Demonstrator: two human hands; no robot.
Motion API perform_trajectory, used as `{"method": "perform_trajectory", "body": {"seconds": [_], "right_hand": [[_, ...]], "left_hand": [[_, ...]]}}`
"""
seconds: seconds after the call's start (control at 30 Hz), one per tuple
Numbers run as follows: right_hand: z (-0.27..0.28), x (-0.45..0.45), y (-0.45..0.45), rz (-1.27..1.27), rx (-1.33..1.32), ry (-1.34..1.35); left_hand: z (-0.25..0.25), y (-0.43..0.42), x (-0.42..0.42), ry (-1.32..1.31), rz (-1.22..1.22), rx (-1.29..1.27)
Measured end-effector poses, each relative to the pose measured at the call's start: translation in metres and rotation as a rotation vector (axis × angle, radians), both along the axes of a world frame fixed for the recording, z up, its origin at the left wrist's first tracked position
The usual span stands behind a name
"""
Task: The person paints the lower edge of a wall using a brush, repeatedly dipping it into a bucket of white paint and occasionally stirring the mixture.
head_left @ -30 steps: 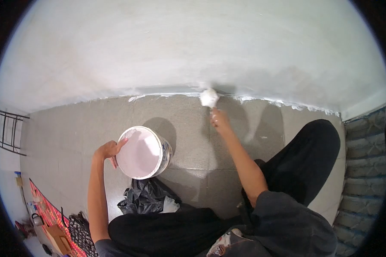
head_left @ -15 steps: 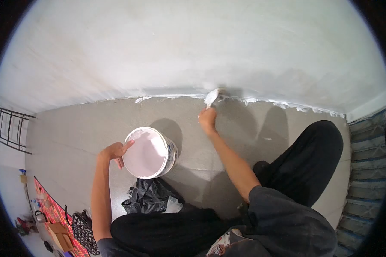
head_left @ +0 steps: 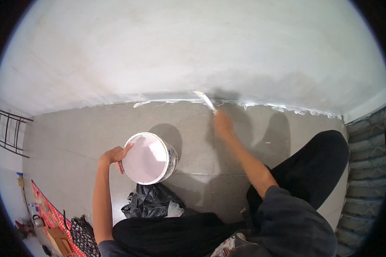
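Observation:
My left hand (head_left: pixel 117 156) grips the left rim of a tilted white bucket (head_left: pixel 146 158), thumb over the edge; pale paint or a similar coating shows inside. My right hand (head_left: pixel 223 123) is closed around the handle of a white-coated brush (head_left: pixel 207 101). The brush, seen edge-on, touches or nearly touches the base of the pale wall (head_left: pixel 193 51). Uneven white smears run along the joint between wall and grey tiled floor (head_left: pixel 85 137).
A black plastic bag (head_left: pixel 148 202) lies just below the bucket. At the far left stands a black metal rack (head_left: pixel 8 132), with a red patterned mat (head_left: pixel 49 212) and a cardboard box (head_left: pixel 59 240) lower down. A ribbed grey surface (head_left: pixel 366 171) borders the right side.
My right hand has swung the brush about at the wall's base, turning it from face-on to edge-on with its tip pointing up-left. My left hand has stayed on the bucket rim.

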State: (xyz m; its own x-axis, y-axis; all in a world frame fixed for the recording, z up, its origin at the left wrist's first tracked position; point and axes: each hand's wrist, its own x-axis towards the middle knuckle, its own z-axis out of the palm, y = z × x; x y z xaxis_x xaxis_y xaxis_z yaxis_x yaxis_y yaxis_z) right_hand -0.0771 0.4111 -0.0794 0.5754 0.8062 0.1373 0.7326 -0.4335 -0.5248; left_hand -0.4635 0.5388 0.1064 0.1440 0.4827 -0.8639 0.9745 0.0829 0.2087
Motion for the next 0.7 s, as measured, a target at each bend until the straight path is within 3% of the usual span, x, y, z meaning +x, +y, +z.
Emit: {"method": "perform_trajectory", "body": {"seconds": [0.23,0.4,0.53,0.6,0.7], "right_hand": [[-0.006,0.104,-0.103,-0.309,-0.198,-0.051],[-0.011,0.140,-0.155,-0.617,0.051,-0.087],[-0.019,0.146,-0.133,-0.614,0.125,0.042],[-0.014,0.127,-0.109,-0.596,0.181,0.267],[-0.065,0.105,-0.066,-0.539,0.192,0.194]], "left_hand": [[-0.019,0.003,-0.018,-0.089,0.030,-0.063],[-0.029,0.010,-0.019,-0.098,-0.024,-0.012],[-0.015,0.005,-0.007,-0.063,-0.050,0.010],[-0.011,0.000,-0.003,-0.050,-0.053,0.030],[-0.010,-0.004,-0.005,-0.059,-0.057,0.046]]}}
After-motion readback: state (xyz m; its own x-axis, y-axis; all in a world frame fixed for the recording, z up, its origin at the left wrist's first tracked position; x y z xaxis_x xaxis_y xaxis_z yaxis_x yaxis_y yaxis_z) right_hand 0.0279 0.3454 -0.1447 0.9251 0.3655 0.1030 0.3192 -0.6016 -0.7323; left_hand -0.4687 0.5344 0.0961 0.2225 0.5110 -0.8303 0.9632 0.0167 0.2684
